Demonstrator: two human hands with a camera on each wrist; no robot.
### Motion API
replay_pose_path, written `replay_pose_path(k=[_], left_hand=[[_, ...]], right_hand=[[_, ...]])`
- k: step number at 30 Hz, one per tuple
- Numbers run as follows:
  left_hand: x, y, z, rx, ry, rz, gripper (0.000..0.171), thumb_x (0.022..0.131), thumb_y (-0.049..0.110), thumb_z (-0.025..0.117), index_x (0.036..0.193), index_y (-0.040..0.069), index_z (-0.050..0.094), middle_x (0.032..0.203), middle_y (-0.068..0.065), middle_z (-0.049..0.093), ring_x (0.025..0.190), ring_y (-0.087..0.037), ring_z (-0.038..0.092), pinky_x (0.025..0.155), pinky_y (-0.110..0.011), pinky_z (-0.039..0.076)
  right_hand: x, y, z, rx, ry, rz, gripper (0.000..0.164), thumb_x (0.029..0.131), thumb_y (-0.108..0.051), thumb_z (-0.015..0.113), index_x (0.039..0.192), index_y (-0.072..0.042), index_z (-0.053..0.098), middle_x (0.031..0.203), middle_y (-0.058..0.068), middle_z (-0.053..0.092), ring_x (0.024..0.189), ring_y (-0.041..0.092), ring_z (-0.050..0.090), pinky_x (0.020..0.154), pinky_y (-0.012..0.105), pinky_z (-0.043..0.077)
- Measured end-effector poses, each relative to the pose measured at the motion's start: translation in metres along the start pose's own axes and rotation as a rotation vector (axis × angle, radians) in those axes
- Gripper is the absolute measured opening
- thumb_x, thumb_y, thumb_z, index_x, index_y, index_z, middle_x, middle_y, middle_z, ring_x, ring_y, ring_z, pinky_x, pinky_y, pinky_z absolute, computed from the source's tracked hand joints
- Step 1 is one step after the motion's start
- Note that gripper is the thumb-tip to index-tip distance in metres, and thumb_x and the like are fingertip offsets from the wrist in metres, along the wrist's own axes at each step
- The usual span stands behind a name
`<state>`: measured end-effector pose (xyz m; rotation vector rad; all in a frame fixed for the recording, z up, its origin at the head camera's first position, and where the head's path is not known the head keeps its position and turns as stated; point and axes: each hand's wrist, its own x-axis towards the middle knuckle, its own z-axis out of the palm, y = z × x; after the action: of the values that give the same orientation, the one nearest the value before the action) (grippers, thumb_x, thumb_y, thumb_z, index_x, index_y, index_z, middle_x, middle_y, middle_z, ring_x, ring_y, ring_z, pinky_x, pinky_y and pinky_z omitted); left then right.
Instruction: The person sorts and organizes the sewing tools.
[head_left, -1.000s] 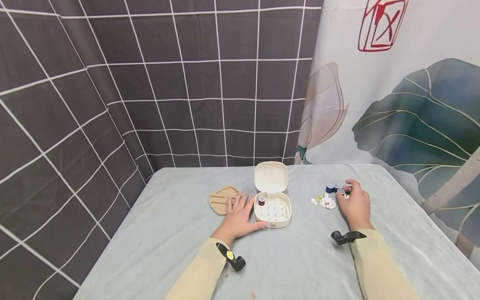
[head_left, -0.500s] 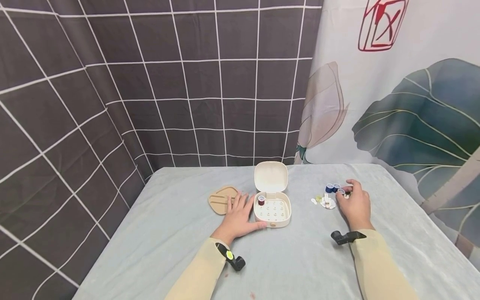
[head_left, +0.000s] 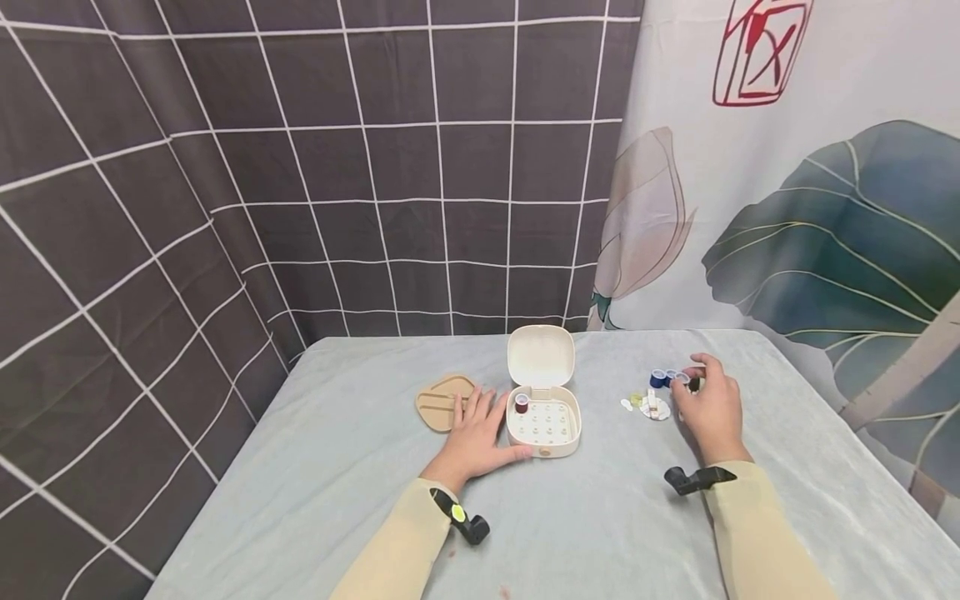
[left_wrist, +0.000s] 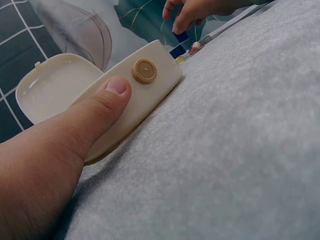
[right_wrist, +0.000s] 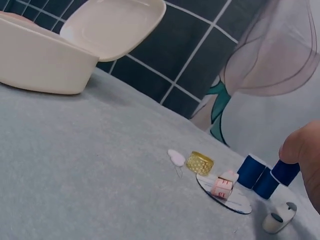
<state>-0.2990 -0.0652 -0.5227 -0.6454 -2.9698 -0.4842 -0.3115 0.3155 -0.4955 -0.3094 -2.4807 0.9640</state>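
Observation:
A white sewing box (head_left: 572, 446) stands with its lid raised, a dark red thread spool (head_left: 521, 404) on one of its pegs. My left hand (head_left: 474, 437) lies spread at the box's left side, fingers straight, thumb against the front beside the button-shaped catch (left_wrist: 144, 71). To the right, my right hand (head_left: 708, 410) pinches a blue thread spool (right_wrist: 286, 172) between thumb and fingers. In the left wrist view this spool is raised over the others. Two more blue spools (right_wrist: 251, 171) stand close beside it. The undersides of my left fingers are hidden.
Left of the box lies a tan grooved tray (head_left: 433, 410), partly under my left fingertips. Near the spools are a yellow thimble (right_wrist: 200, 163), a rolled measuring tape (right_wrist: 222, 188) on a round disc (right_wrist: 239, 204), a small white oval piece (right_wrist: 176, 158) and a white-and-dark item (right_wrist: 279, 219).
My right hand's blue spool has come up slightly from where it was beside the others, and a small dark item shows more by the fingers. The left hand keeps its place.

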Motion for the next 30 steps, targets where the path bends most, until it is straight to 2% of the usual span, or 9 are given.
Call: replay_pose_path(k=[5, 12, 15, 22, 30], left_hand=[[0.000, 0.001, 0.000, -0.005, 0.009, 0.007, 0.108, 0.080, 0.084, 0.054, 0.162, 0.019, 0.026, 0.163, -0.016, 0.030, 0.155, -0.037, 0.008, 0.120, -0.064, 0.000], [0.000, 0.000, 0.000, -0.004, 0.021, 0.019, 0.109, 0.080, 0.084, 0.055, 0.162, 0.017, 0.026, 0.162, -0.016, 0.030, 0.155, -0.037, 0.009, 0.120, -0.065, 0.001], [0.000, -0.001, 0.001, 0.003, 0.018, 0.021, 0.109, 0.080, 0.084, 0.055, 0.162, 0.018, 0.026, 0.162, -0.016, 0.030, 0.155, -0.037, 0.009, 0.120, -0.065, 0.001], [0.001, -0.001, 0.001, 0.015, 0.015, 0.015, 0.108, 0.080, 0.085, 0.053, 0.162, 0.020, 0.024, 0.163, -0.015, 0.029, 0.155, -0.036, 0.007, 0.120, -0.063, -0.002], [0.000, 0.000, 0.002, 0.003, 0.016, 0.021, 0.108, 0.080, 0.085, 0.053, 0.162, 0.020, 0.025, 0.162, -0.016, 0.031, 0.155, -0.037, 0.009, 0.120, -0.065, 0.001]], right_hand=[[-0.002, -0.007, -0.002, -0.006, -0.006, -0.018, 0.058, 0.095, -0.015, 0.063, 0.147, 0.000, 0.041, 0.127, 0.025, 0.062, 0.120, 0.048, 0.048, 0.098, 0.061, 0.038], [0.001, -0.013, 0.000, -0.010, 0.008, -0.059, 0.056, 0.093, -0.015, 0.065, 0.143, -0.001, 0.045, 0.122, 0.022, 0.066, 0.110, 0.044, 0.052, 0.088, 0.057, 0.039], [0.001, -0.019, 0.001, -0.007, 0.001, -0.081, 0.056, 0.092, -0.015, 0.066, 0.142, -0.001, 0.045, 0.121, 0.022, 0.066, 0.111, 0.045, 0.052, 0.089, 0.058, 0.040], [-0.001, -0.039, 0.004, 0.034, -0.001, -0.186, 0.053, 0.090, -0.013, 0.071, 0.137, -0.001, 0.050, 0.114, 0.020, 0.070, 0.113, 0.048, 0.054, 0.095, 0.060, 0.039], [-0.003, -0.072, 0.013, 0.036, -0.009, -0.239, 0.053, 0.089, -0.014, 0.073, 0.136, -0.003, 0.052, 0.112, 0.017, 0.071, 0.111, 0.045, 0.055, 0.095, 0.060, 0.040]])
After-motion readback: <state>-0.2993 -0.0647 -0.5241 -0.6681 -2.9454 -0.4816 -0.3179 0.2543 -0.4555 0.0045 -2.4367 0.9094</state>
